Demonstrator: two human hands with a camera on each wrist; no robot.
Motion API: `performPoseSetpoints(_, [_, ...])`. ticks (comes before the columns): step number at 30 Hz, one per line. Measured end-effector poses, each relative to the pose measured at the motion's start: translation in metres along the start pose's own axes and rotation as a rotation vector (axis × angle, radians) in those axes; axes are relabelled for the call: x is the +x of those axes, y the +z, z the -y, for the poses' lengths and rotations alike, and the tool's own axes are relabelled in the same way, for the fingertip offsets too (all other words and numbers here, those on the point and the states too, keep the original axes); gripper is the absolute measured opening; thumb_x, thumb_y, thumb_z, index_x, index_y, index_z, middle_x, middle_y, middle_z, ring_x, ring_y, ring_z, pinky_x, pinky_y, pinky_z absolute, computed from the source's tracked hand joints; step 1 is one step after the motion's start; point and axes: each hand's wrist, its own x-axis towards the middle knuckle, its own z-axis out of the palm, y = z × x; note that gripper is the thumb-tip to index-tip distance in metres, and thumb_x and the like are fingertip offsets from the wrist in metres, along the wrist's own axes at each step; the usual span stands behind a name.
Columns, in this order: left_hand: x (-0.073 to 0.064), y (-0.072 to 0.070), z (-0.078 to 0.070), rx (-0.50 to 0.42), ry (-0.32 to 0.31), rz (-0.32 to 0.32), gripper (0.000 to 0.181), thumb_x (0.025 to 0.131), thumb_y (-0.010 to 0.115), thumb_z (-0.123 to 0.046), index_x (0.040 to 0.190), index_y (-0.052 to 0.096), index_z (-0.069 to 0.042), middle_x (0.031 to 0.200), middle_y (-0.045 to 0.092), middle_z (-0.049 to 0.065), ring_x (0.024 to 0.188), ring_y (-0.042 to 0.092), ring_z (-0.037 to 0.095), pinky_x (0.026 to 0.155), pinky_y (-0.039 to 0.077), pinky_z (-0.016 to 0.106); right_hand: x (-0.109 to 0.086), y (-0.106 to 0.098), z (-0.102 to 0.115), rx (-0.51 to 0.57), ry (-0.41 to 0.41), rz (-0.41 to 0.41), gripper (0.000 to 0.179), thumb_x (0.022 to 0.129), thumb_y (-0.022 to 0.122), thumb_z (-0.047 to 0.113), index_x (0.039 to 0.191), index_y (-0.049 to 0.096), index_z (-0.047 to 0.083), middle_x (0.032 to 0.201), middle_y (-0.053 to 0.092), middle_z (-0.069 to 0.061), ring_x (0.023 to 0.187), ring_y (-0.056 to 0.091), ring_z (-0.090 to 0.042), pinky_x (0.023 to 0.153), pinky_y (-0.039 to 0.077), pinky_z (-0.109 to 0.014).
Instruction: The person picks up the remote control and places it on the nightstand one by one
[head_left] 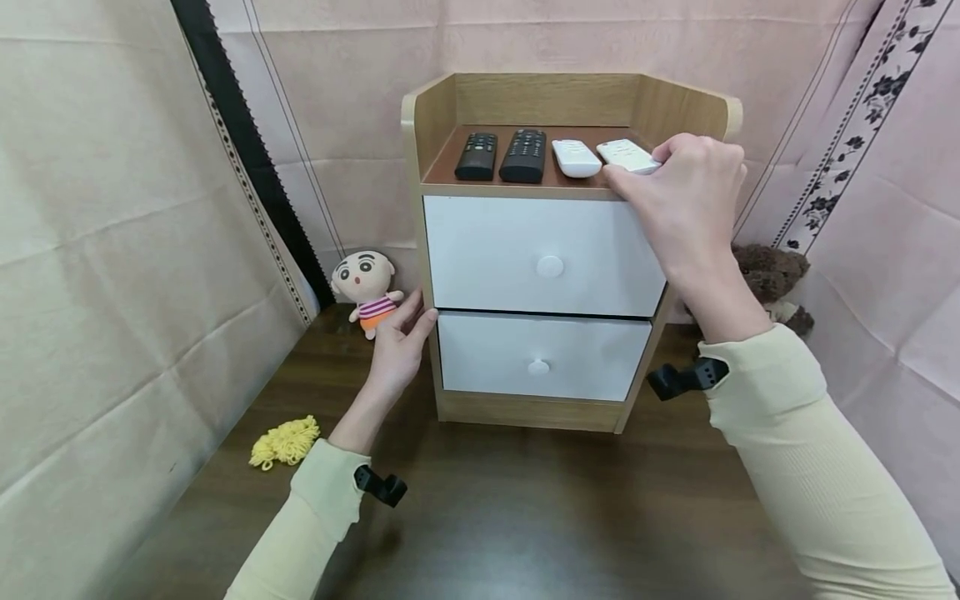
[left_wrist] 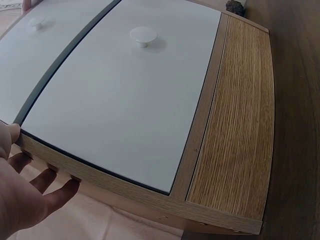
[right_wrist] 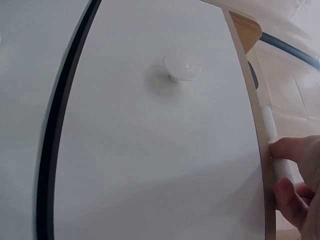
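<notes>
A small wooden cabinet (head_left: pixel 529 408) has two white drawers, the upper drawer (head_left: pixel 487 242) and the lower drawer (head_left: pixel 487 350), each with a round knob. On its top lie two black remote controls, one (head_left: pixel 477 157) left of the other (head_left: pixel 523 156), and a white remote control (head_left: pixel 576 158). My right hand (head_left: pixel 693 196) pinches the rightmost white remote control (head_left: pixel 626 155) at the top's front edge; part of it is hidden by the hand. My left hand (head_left: pixel 399 346) touches the cabinet's left side, its thumb at the front edge and its fingers along the side.
A cartoon boy doll (head_left: pixel 365 287) stands left of the cabinet, close to my left hand. Yellow yarn-like cloth (head_left: pixel 285 442) lies on the dark wooden table (head_left: pixel 510 517). A brown plush toy (head_left: pixel 772 275) sits behind my right forearm. Pale curtains (head_left: pixel 337 100) surround the table.
</notes>
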Motion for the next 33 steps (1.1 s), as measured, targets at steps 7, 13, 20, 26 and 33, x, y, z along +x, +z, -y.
performPoseSetpoints(7, [0.0, -0.001, -0.001, 0.001, 0.019, 0.002, 0.054, 0.106, 0.058, -0.008, 0.154, 0.038, 0.003, 0.157, 0.043, 0.017, 0.142, 0.044, 0.026, 0.113, 0.04, 0.039, 0.001, -0.003, 0.003, -0.021, 0.039, 0.064, 0.058, 0.081, 0.086, 0.046, 0.095, 0.077, -0.009, 0.101, 0.074, -0.026, 0.109, 0.051, -0.044, 0.097, 0.04, -0.052])
performPoseSetpoints(13, [0.002, -0.001, 0.0, -0.005, 0.035, 0.004, 0.054, 0.106, 0.058, -0.009, 0.154, 0.038, 0.002, 0.155, 0.045, 0.016, 0.141, 0.045, 0.024, 0.113, 0.041, 0.038, 0.003, -0.011, 0.006, 0.0, 0.105, 0.155, 0.055, 0.087, 0.083, 0.042, 0.114, 0.076, -0.006, 0.112, 0.073, -0.023, 0.121, 0.052, -0.039, 0.101, 0.041, -0.049])
performPoseSetpoints(20, [0.002, -0.001, 0.0, -0.006, 0.028, 0.013, 0.054, 0.106, 0.058, -0.008, 0.155, 0.037, 0.001, 0.156, 0.044, 0.015, 0.141, 0.045, 0.025, 0.112, 0.041, 0.039, 0.005, -0.015, 0.006, 0.004, 0.101, 0.212, 0.047, 0.094, 0.075, 0.033, 0.12, 0.074, -0.006, 0.112, 0.073, -0.024, 0.128, 0.05, -0.036, 0.103, 0.042, -0.048])
performPoseSetpoints(26, [0.002, -0.001, 0.0, 0.002, 0.018, 0.008, 0.055, 0.106, 0.058, -0.008, 0.155, 0.036, 0.003, 0.158, 0.041, 0.016, 0.142, 0.043, 0.026, 0.113, 0.041, 0.039, 0.005, -0.016, 0.003, 0.032, 0.1, 0.212, 0.045, 0.095, 0.074, 0.031, 0.122, 0.073, -0.004, 0.114, 0.072, -0.024, 0.131, 0.048, -0.034, 0.109, 0.037, -0.046])
performPoseSetpoints(33, [0.002, -0.002, -0.001, 0.001, -0.01, 0.012, 0.055, 0.106, 0.058, -0.008, 0.155, 0.036, 0.004, 0.156, 0.042, 0.02, 0.142, 0.044, 0.029, 0.113, 0.04, 0.04, 0.006, -0.015, 0.001, 0.043, 0.145, 0.22, 0.044, 0.096, 0.073, 0.03, 0.128, 0.071, 0.0, 0.113, 0.074, -0.02, 0.111, 0.064, -0.012, 0.106, 0.042, -0.035])
